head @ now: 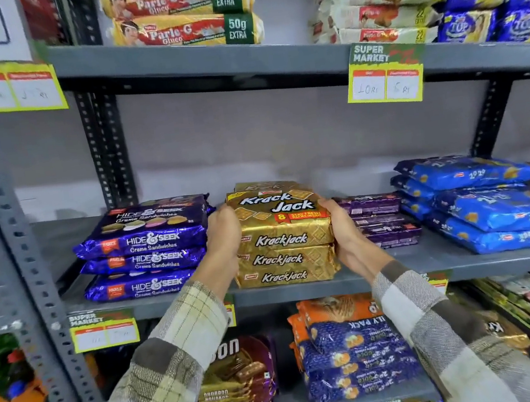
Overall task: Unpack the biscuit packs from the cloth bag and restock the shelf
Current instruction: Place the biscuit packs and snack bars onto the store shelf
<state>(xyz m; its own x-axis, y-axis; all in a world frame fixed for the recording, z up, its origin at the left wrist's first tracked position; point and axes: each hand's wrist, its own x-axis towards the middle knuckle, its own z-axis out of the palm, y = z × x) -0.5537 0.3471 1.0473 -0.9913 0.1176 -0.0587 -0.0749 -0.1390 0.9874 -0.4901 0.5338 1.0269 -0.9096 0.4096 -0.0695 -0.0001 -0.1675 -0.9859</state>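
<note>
Risk first: the stack [283, 242] of three gold Krackjack packs was clamped only by its two short ends. The middle pack was held by friction alone, so it could have slid out forward if your squeeze eased, and glossy wrappers made that likelier. The bottom pack sat at, or just above, the front lip of the shelf [465, 264]; released there, the pile could have tipped off towards you. An uneven push back could have skewed the packs. It could also have nudged the Hide & Seek pile [149, 248], just outside your left fingers, or the purple packs [381, 220], just outside your right fingers. Both gaps looked tight, so your knuckles could have caught on withdrawal. Hard squeezing could also have cracked biscuits at the pack ends.

Pose: your left hand [225, 239] was cupped against the left end, its back to the camera. Its fingers were close together and curled round the far side, tips hidden. Your right hand [343, 228] mirrored it on the right end, with the thumb lying over the top pack's corner. Its fingers were pressed together along that end and mostly hidden behind the palm. Both forearms converged from below. The whole stack lay between your fingers, and another gold pack [265, 185] showed just beyond them. The bag was out of view.
</note>
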